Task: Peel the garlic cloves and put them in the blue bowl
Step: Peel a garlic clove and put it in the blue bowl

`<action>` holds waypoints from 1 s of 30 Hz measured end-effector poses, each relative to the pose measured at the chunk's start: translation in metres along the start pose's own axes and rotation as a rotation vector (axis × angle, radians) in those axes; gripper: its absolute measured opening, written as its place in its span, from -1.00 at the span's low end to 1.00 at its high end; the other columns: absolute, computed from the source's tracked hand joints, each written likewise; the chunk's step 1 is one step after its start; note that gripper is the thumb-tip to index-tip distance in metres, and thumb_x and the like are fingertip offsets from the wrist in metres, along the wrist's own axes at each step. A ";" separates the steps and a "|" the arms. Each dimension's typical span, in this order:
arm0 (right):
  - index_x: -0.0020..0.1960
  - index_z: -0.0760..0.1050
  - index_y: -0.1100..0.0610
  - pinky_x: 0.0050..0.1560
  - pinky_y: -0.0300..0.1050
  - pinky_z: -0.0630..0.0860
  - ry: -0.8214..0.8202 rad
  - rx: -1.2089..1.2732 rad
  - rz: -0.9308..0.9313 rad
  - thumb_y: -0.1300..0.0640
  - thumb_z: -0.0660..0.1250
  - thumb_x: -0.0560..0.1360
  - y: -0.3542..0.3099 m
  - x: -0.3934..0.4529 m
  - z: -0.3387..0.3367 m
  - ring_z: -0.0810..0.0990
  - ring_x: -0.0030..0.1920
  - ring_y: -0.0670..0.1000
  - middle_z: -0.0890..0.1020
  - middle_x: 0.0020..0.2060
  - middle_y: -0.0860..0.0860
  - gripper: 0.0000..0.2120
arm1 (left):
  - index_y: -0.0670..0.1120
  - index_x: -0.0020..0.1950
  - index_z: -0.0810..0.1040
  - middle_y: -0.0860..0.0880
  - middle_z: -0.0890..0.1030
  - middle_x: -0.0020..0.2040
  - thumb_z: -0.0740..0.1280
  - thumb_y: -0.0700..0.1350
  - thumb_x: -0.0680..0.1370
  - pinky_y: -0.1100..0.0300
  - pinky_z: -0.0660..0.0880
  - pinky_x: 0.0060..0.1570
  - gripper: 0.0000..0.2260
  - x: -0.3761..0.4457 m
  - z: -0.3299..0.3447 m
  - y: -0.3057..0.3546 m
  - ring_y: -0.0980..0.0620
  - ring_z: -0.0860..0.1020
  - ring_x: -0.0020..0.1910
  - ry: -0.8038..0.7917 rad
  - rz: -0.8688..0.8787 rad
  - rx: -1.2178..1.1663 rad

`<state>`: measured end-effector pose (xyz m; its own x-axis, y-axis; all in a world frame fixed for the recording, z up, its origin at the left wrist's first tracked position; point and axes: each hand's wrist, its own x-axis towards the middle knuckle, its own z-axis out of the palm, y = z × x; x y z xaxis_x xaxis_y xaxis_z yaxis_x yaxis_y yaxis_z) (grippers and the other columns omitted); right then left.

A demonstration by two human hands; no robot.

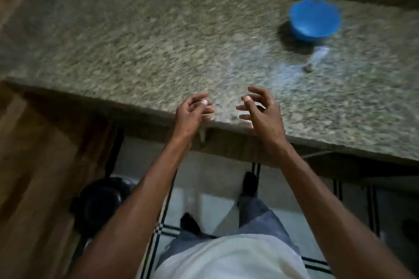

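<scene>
1. The blue bowl (315,21) sits on the granite counter (136,41), well apart from both hands, with blurred garlic (317,58) just beside it.
2. The left hand (192,113) and right hand (260,111) hover with loosely spread, empty fingers.
3. No writing is legible.

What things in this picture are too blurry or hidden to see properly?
Head view, blurred by motion:
- Inside of the blue bowl: blur hides whether any garlic is in it.
- Pale thing on the counter by the bowl: too smeared to say what it is.
- Left hand and right hand: fingers loosely curled; they seem to hold nothing.
- Dark round object on the floor: too dim to identify.
</scene>
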<state>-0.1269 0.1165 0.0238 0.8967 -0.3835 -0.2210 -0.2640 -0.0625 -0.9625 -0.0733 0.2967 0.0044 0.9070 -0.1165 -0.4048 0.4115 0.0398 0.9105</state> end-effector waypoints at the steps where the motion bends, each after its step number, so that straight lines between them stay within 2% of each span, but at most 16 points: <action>1: 0.38 0.50 0.09 -0.04 0.01 0.71 0.054 0.008 0.005 0.10 0.34 0.68 -0.001 0.014 -0.028 0.76 0.00 0.01 0.65 0.15 0.10 -0.72 | -0.18 0.27 0.55 -0.10 0.67 -0.01 0.28 -0.26 0.68 0.26 0.58 -0.19 -0.82 0.013 0.029 0.006 0.11 0.65 -0.23 -0.038 -0.001 0.029; 5: 0.32 0.53 0.10 -0.07 0.04 0.72 0.211 0.000 0.037 0.12 0.33 0.68 0.009 0.066 -0.118 0.75 -0.04 -0.03 0.67 0.08 0.04 -0.77 | -0.20 0.27 0.54 -0.08 0.66 -0.05 0.26 -0.28 0.69 0.23 0.59 -0.23 -0.83 0.065 0.132 0.010 0.14 0.65 -0.25 -0.143 -0.011 0.134; 7: 0.29 0.56 0.07 -0.05 0.08 0.73 0.259 -0.070 0.061 0.11 0.33 0.68 0.017 0.088 -0.156 0.75 -0.05 -0.04 0.69 0.04 -0.01 -0.80 | -0.16 0.23 0.55 -0.08 0.66 -0.05 0.27 -0.27 0.68 0.13 0.59 -0.17 -0.85 0.083 0.177 0.005 0.12 0.66 -0.23 -0.186 -0.022 0.202; 9: 0.28 0.58 0.06 -0.03 0.10 0.72 0.262 -0.180 0.069 0.10 0.35 0.66 0.022 0.110 -0.187 0.73 -0.05 -0.04 0.69 0.01 -0.01 -0.79 | -0.13 0.23 0.57 -0.09 0.66 0.00 0.31 -0.26 0.67 0.14 0.58 -0.09 -0.84 0.098 0.209 -0.002 0.05 0.64 -0.13 -0.188 -0.003 0.304; 11: 0.30 0.60 0.10 -0.01 0.02 0.70 0.234 -0.320 0.055 0.10 0.40 0.63 0.025 0.132 -0.212 0.68 -0.07 -0.06 0.68 0.02 0.01 -0.74 | -0.14 0.31 0.57 -0.09 0.63 0.11 0.36 -0.23 0.62 0.23 0.55 -0.02 -0.75 0.112 0.229 -0.006 0.03 0.61 0.01 -0.184 0.109 0.572; 14: 0.33 0.60 0.16 0.06 -0.05 0.63 0.181 -0.540 -0.008 0.10 0.46 0.58 0.032 0.161 -0.231 0.67 -0.04 0.03 0.60 0.13 0.12 -0.65 | -0.11 0.41 0.52 -0.13 0.53 0.29 0.41 -0.03 0.52 0.00 0.47 0.29 -0.53 0.130 0.239 -0.011 -0.13 0.49 0.27 -0.201 0.301 0.979; 17: 0.37 0.58 0.22 0.18 -0.01 0.60 0.131 -0.686 -0.014 0.18 0.45 0.57 0.044 0.182 -0.235 0.62 0.12 0.16 0.51 0.22 0.18 -0.62 | -0.05 0.50 0.42 -0.13 0.35 0.49 0.41 0.08 0.52 -0.12 0.33 0.37 -0.43 0.141 0.244 -0.012 -0.21 0.26 0.41 -0.266 0.382 1.296; 18: 0.33 0.60 0.25 0.16 -0.03 0.59 0.127 -0.726 -0.033 0.22 0.43 0.57 0.049 0.187 -0.235 0.60 0.12 0.17 0.52 0.20 0.19 -0.66 | -0.03 0.52 0.40 -0.11 0.30 0.54 0.41 0.09 0.54 -0.15 0.31 0.39 -0.43 0.144 0.244 -0.013 -0.21 0.22 0.44 -0.265 0.396 1.335; 22: 0.07 0.69 0.30 -0.13 0.00 0.57 0.162 -0.836 -0.122 0.38 0.36 0.55 0.063 0.193 -0.233 0.60 -0.11 0.19 0.57 -0.05 0.18 -0.84 | 0.01 0.55 0.36 -0.08 0.24 0.59 0.41 0.11 0.57 -0.18 0.27 0.43 -0.42 0.149 0.244 -0.013 -0.17 0.15 0.49 -0.281 0.429 1.353; 26: -0.05 0.63 0.24 -0.17 0.00 0.54 0.195 -0.821 -0.121 0.28 0.34 0.60 0.056 0.189 -0.234 0.53 -0.17 0.10 0.56 -0.13 0.13 -0.89 | 0.03 0.56 0.35 -0.05 0.22 0.60 0.40 0.09 0.57 -0.20 0.27 0.43 -0.42 0.151 0.240 -0.018 -0.15 0.12 0.50 -0.288 0.448 1.330; 28: 0.00 0.64 0.18 -0.12 -0.13 0.55 0.241 -0.695 -0.105 0.22 0.35 0.62 0.041 0.194 -0.235 0.56 -0.15 0.01 0.60 -0.10 0.07 -0.90 | 0.03 0.55 0.36 -0.05 0.22 0.59 0.41 0.10 0.56 -0.19 0.27 0.43 -0.42 0.153 0.239 -0.019 -0.14 0.11 0.50 -0.284 0.449 1.302; 30: 0.10 0.65 0.17 -0.12 -0.39 0.54 0.281 -0.511 -0.056 0.18 0.40 0.62 0.015 0.205 -0.235 0.59 -0.14 -0.16 0.63 -0.05 -0.02 -0.90 | 0.02 0.53 0.38 -0.05 0.23 0.59 0.42 0.09 0.55 -0.18 0.26 0.43 -0.43 0.153 0.241 -0.019 -0.13 0.11 0.50 -0.286 0.444 1.266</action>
<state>-0.0305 -0.1801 0.0008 0.8041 -0.5921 -0.0544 -0.4191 -0.4995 -0.7582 0.0360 0.0392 -0.0542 0.8261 -0.5369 -0.1711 -0.4086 -0.7799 0.4742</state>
